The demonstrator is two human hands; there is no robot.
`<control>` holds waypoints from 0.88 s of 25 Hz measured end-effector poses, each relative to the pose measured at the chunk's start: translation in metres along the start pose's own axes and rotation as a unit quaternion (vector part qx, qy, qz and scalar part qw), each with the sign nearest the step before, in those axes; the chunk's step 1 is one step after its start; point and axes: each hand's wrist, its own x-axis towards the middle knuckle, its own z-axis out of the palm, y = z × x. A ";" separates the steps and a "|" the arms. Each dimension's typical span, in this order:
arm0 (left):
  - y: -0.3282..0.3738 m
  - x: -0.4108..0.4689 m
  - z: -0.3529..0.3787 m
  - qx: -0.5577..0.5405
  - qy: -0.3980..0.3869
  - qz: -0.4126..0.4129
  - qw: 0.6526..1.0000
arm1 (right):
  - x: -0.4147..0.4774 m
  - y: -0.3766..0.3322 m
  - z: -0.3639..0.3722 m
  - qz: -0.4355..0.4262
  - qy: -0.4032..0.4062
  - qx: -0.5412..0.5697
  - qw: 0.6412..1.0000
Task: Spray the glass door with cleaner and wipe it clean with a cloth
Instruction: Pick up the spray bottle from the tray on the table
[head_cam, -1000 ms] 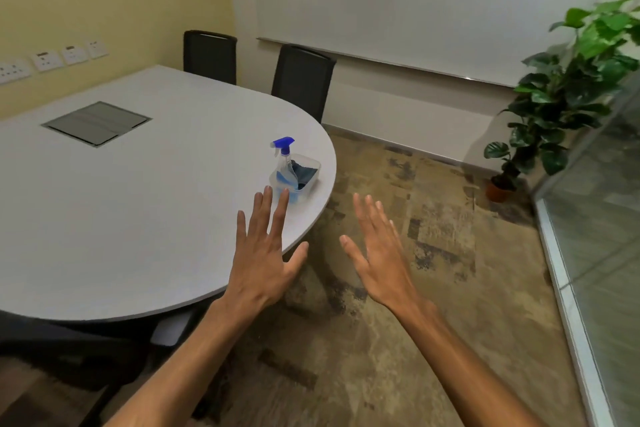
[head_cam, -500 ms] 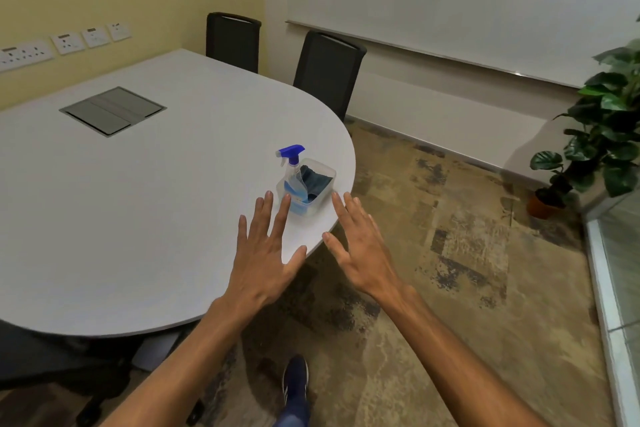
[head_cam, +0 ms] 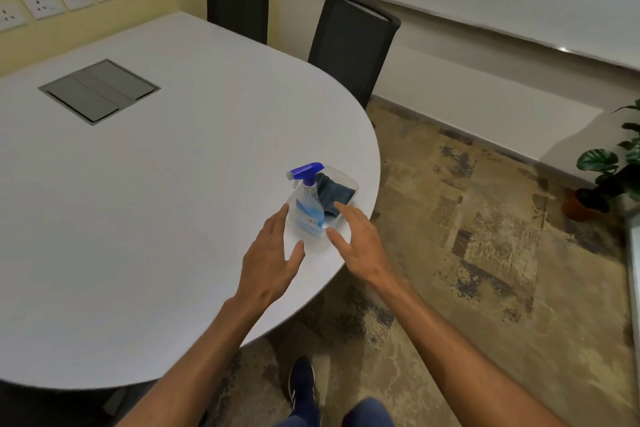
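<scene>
Left hand (head_cam: 268, 258) spread, right hand (head_cam: 360, 243) spread, flanking spray bottle (head_cam: 309, 204)

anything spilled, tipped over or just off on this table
Nothing stands out. The spray bottle stands upright in the clear tub near the edge of the table, the dark cloth tucked beside it, and no spill shows. The left hand and right hand are open either side of the tub.

The label on the spray bottle (head_cam: 309, 204) is too blurred to read; no other text shows.
</scene>
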 end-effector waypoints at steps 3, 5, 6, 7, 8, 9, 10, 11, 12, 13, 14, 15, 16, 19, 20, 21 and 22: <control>-0.009 0.019 0.010 -0.002 -0.009 -0.038 0.999 | 0.035 0.001 0.018 0.021 -0.004 0.035 0.999; -0.017 0.032 0.017 0.003 -0.017 -0.064 0.998 | 0.062 0.001 0.032 0.032 -0.011 0.055 0.998; -0.019 0.037 0.020 0.006 -0.022 -0.072 0.997 | 0.073 0.001 0.037 0.038 -0.013 0.063 0.997; -0.022 0.042 0.023 0.007 -0.029 -0.079 0.996 | 0.084 0.001 0.041 0.043 -0.016 0.071 0.996; -0.025 0.047 0.025 0.010 -0.034 -0.087 0.996 | 0.094 0.002 0.045 0.044 -0.018 0.084 0.995; -0.027 0.052 0.027 0.014 -0.038 -0.092 0.995 | 0.105 0.003 0.048 0.047 -0.019 0.104 0.993; -0.028 0.055 0.028 0.017 -0.041 -0.098 0.994 | 0.114 0.004 0.049 0.049 -0.020 0.127 0.990; -0.028 0.058 0.030 0.018 -0.040 -0.109 0.993 | 0.124 0.006 0.052 0.048 -0.026 0.144 0.988; -0.028 0.062 0.032 0.024 -0.038 -0.115 0.992 | 0.133 0.007 0.053 0.043 -0.029 0.150 0.987; -0.027 0.066 0.033 0.029 -0.035 -0.123 0.991 | 0.141 0.008 0.055 0.037 -0.037 0.147 0.988; -0.027 0.070 0.035 0.034 -0.033 -0.135 0.990 | 0.150 0.010 0.058 0.027 -0.049 0.141 0.988; -0.027 0.073 0.037 0.038 -0.032 -0.145 0.988 | 0.158 0.012 0.060 0.014 -0.060 0.139 0.988; -0.026 0.076 0.039 0.040 -0.033 -0.153 0.987 | 0.163 0.014 0.061 0.003 -0.070 0.143 0.987; -0.024 0.085 0.045 0.041 -0.032 -0.170 0.984 | 0.176 0.020 0.061 -0.013 -0.106 0.152 0.983; -0.023 0.087 0.046 0.039 -0.031 -0.175 0.983 | 0.179 0.021 0.061 -0.015 -0.114 0.150 0.982; -0.022 0.089 0.047 0.038 -0.028 -0.179 0.983 | 0.181 0.022 0.062 -0.019 -0.119 0.147 0.982; -0.022 0.090 0.047 0.038 -0.024 -0.182 0.982 | 0.183 0.023 0.062 -0.024 -0.121 0.146 0.982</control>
